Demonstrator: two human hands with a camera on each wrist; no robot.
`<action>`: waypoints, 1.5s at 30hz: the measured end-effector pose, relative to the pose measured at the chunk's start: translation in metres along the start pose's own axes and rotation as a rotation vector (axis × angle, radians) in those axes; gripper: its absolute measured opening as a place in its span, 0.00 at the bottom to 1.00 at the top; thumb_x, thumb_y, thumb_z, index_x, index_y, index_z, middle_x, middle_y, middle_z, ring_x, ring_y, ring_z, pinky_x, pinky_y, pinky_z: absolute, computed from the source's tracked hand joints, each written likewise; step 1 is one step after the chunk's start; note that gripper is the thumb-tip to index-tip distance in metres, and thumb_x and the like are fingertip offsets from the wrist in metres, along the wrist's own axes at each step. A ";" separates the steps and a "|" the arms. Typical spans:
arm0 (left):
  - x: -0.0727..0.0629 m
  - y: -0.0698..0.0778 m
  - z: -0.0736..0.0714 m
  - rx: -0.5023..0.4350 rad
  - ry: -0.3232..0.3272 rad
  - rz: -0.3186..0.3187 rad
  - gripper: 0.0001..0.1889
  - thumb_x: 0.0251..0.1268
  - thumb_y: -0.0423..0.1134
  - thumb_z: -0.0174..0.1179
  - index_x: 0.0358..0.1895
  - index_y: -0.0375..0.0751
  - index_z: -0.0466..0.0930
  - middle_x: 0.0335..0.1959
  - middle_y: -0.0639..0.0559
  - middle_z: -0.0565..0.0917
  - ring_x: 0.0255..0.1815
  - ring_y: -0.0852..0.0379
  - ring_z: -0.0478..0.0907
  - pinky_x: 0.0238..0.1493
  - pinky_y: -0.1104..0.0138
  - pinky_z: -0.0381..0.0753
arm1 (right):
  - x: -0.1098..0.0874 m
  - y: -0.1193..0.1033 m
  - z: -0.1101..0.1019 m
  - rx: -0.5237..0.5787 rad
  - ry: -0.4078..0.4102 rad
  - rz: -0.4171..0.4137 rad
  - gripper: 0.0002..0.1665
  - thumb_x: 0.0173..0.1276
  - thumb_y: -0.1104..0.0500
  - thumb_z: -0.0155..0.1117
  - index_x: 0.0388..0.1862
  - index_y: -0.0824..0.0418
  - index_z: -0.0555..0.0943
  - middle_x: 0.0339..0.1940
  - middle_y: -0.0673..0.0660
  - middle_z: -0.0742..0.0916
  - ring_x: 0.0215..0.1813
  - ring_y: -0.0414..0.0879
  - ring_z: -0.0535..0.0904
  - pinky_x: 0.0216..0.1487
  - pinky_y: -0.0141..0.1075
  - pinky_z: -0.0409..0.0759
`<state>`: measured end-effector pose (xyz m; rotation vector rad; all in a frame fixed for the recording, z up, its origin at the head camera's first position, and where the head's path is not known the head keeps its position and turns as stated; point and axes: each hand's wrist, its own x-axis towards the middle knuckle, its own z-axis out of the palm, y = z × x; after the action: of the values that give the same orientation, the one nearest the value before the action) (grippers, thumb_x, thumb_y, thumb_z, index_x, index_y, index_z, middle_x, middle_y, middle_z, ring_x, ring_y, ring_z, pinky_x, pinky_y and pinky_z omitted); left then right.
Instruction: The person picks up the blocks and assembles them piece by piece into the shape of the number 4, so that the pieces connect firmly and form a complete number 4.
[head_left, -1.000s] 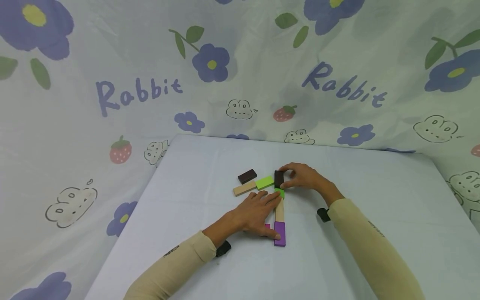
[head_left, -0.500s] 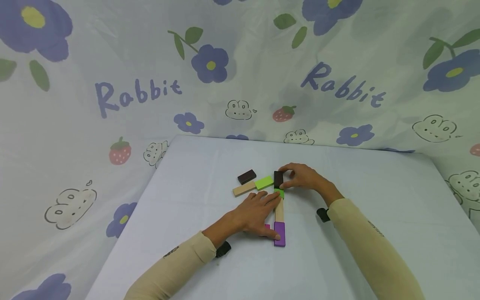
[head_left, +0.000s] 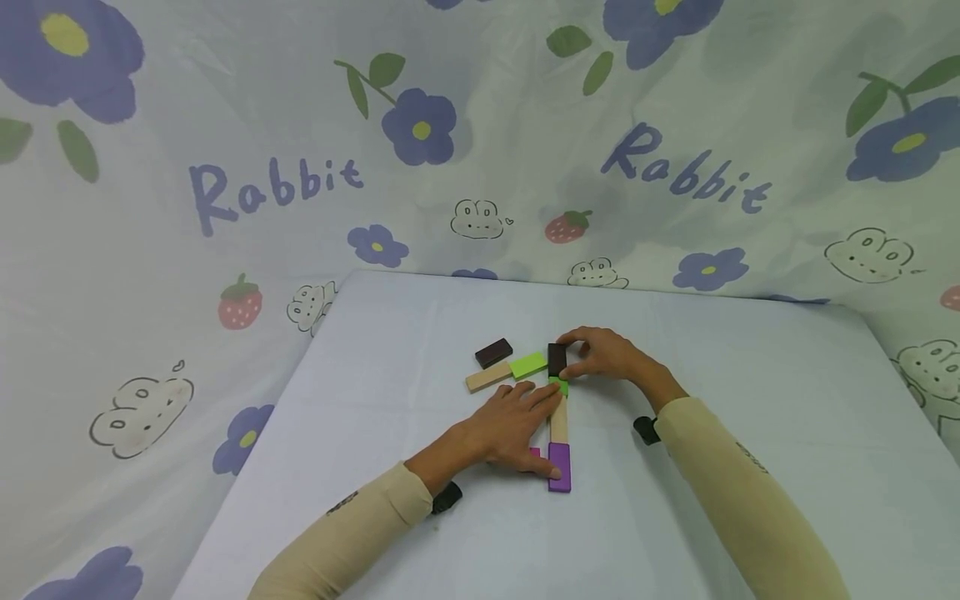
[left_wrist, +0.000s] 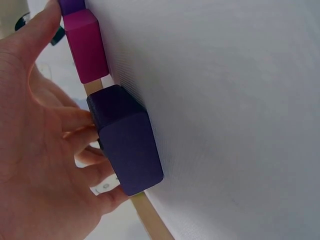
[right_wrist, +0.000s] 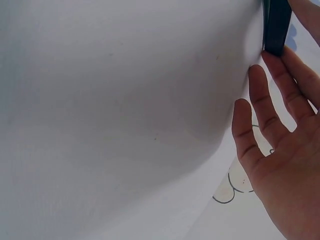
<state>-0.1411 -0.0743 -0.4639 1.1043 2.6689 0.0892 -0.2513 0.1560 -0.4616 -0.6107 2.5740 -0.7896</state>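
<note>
A row of flat wooden blocks runs away from me in the head view: a purple block, a natural wood block, a green block and a dark brown block at the far end. My left hand spreads over the row, thumb on the purple block and index finger on the green one. My right hand pinches the far dark brown block between thumb and fingers. A magenta block and a dark block lie by the left palm; the head view mostly hides them.
Left of the row, a lime green block and another natural wood block lie end to end at an angle. Behind them is a separate dark brown block. A printed curtain borders the white table.
The far dark brown block has shifted very slightly toward me, against the green block. Both hands keep nearly the same position.
</note>
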 end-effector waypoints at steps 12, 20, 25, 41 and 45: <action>0.000 0.001 -0.003 -0.002 -0.019 -0.010 0.60 0.54 0.80 0.55 0.83 0.47 0.48 0.84 0.56 0.46 0.81 0.45 0.50 0.75 0.48 0.56 | 0.000 -0.001 -0.001 -0.017 0.005 -0.002 0.40 0.59 0.44 0.78 0.68 0.56 0.78 0.60 0.58 0.83 0.55 0.54 0.78 0.54 0.51 0.78; 0.001 -0.001 -0.002 -0.003 -0.005 -0.004 0.60 0.54 0.80 0.55 0.83 0.47 0.49 0.84 0.55 0.47 0.80 0.44 0.51 0.74 0.49 0.58 | 0.000 -0.002 -0.001 -0.024 0.008 -0.001 0.41 0.60 0.44 0.78 0.69 0.56 0.77 0.60 0.59 0.82 0.55 0.54 0.77 0.54 0.52 0.78; 0.001 -0.001 -0.001 -0.009 -0.006 -0.004 0.60 0.54 0.80 0.55 0.83 0.47 0.49 0.84 0.55 0.47 0.81 0.45 0.51 0.74 0.48 0.57 | 0.001 -0.001 0.000 -0.024 0.004 0.010 0.41 0.59 0.44 0.78 0.69 0.56 0.77 0.60 0.59 0.82 0.56 0.55 0.77 0.54 0.52 0.78; 0.001 0.000 0.000 -0.016 -0.017 -0.010 0.60 0.54 0.80 0.55 0.83 0.47 0.47 0.84 0.56 0.46 0.81 0.45 0.50 0.75 0.48 0.56 | 0.000 -0.001 0.002 -0.034 0.004 0.029 0.41 0.59 0.44 0.78 0.69 0.56 0.77 0.61 0.58 0.82 0.56 0.54 0.77 0.57 0.53 0.77; 0.000 0.000 0.001 -0.019 -0.015 -0.010 0.60 0.54 0.81 0.55 0.83 0.47 0.48 0.84 0.56 0.46 0.81 0.45 0.50 0.75 0.48 0.56 | 0.000 -0.001 0.003 -0.034 0.001 0.026 0.41 0.59 0.44 0.78 0.70 0.56 0.76 0.62 0.58 0.82 0.57 0.55 0.77 0.57 0.53 0.77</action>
<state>-0.1408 -0.0740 -0.4646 1.0816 2.6547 0.1040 -0.2493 0.1539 -0.4630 -0.5866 2.5961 -0.7393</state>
